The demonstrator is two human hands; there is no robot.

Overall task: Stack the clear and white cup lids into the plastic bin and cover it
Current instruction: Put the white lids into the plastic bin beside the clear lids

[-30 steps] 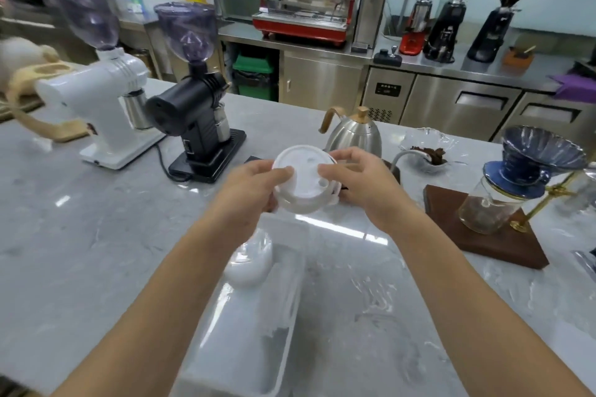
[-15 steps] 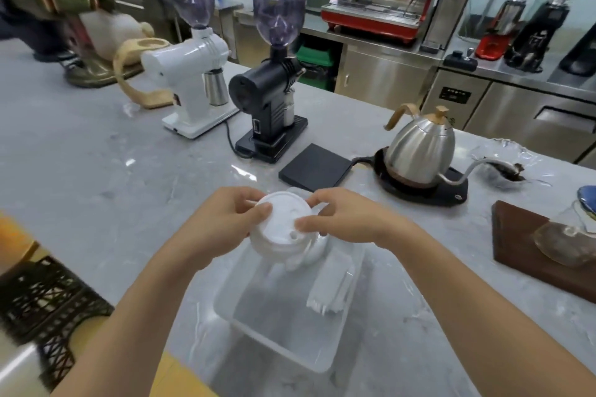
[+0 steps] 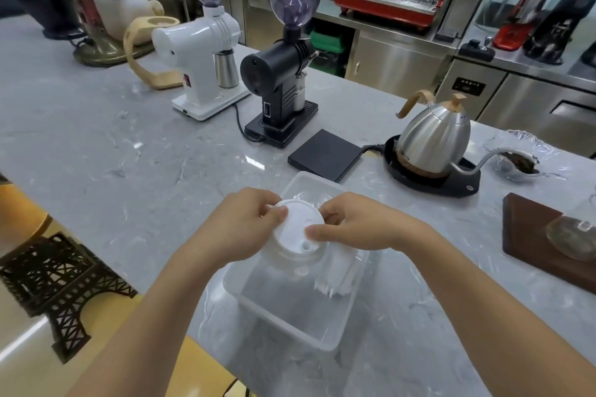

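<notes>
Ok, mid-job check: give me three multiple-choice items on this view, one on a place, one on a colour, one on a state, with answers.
1. Where is the white cup lid?
A. Flat on the marble counter
B. Held over the clear plastic bin
C. On the black scale

2. What colour is the grinder nearest the gooseneck kettle?
A. Black
B. Red
C. White

3. What is the state of the bin?
A. Covered
B. Tipped on its side
C. Open, no cover on it

Answers:
1 B, since the left hand and right hand pinch the lid's rim above the bin.
2 A, since the black grinder stands between the white grinder and the kettle.
3 C, since the bin's inside shows from above.
</notes>
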